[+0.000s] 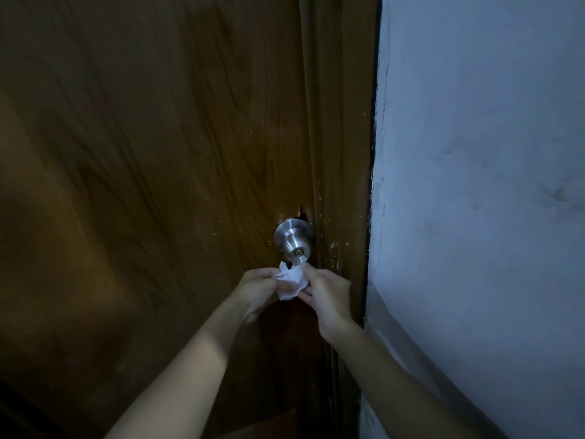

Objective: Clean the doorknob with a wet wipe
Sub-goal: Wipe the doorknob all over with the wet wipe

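Both hands bunch a crumpled white wet wipe point(292, 281) just below the round brushed-steel doorknob point(292, 239).
Left hand point(258, 288) and right hand point(326, 296) pinch it together, seemingly refolding for a fresh face.

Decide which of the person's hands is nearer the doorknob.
Right. The right hand has fingertips just under the doorknob; the left hand sits lower-left, both holding the wipe.

Dim indoor doorway, most likely in a home, brown wood-grain door point(152, 153) with a round brushed-metal doorknob point(292, 238) near its right edge, chipped and paint-flecked wooden door frame point(342, 172), rough whitish plastered wall point(481, 185) just beside the frame
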Action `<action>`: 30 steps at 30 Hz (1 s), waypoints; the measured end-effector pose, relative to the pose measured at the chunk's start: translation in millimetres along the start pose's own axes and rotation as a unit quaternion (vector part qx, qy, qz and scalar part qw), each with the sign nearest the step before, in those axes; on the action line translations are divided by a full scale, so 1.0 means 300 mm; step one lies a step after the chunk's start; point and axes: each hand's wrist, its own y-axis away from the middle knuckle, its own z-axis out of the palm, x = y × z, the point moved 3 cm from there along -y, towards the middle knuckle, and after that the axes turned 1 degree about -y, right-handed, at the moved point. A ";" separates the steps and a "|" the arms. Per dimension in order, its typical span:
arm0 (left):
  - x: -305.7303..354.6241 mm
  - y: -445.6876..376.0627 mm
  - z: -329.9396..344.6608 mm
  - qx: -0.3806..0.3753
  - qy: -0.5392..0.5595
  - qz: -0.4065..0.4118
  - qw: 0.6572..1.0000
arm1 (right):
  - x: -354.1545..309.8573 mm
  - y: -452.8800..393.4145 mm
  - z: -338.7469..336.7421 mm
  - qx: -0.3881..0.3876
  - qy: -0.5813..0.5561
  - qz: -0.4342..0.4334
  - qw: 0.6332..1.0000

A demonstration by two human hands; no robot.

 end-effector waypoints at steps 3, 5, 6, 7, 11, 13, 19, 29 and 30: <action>-0.004 -0.001 -0.004 -0.024 0.021 -0.023 0.999 | 0.002 -0.008 -0.008 0.011 0.105 -0.023 0.994; -0.009 -0.012 -0.019 0.019 0.055 -0.051 0.997 | 0.000 -0.031 -0.026 0.050 0.127 -0.026 0.990; -0.013 -0.019 -0.031 0.063 0.077 -0.065 0.993 | -0.008 -0.040 -0.036 0.077 0.134 -0.031 0.987; -0.016 -0.022 -0.047 0.115 0.100 -0.074 0.985 | -0.019 -0.045 -0.043 0.102 0.148 -0.040 0.983; -0.007 -0.023 -0.100 0.266 0.163 -0.045 0.949 | -0.072 -0.044 -0.033 0.160 0.184 -0.131 0.961; 0.014 -0.024 -0.108 0.284 0.176 -0.018 0.942 | -0.103 -0.038 -0.018 0.172 0.181 -0.176 0.952; 0.065 -0.036 -0.081 0.240 0.133 0.030 0.961 | -0.221 -0.029 0.037 0.199 0.202 -0.297 0.912; 0.261 -0.024 -0.056 0.217 0.087 0.157 0.960 | -0.232 -0.034 0.042 0.118 0.311 -0.308 0.891; 0.275 -0.018 -0.053 0.213 0.073 0.170 0.959 | -0.218 -0.034 0.027 0.129 0.321 -0.303 0.888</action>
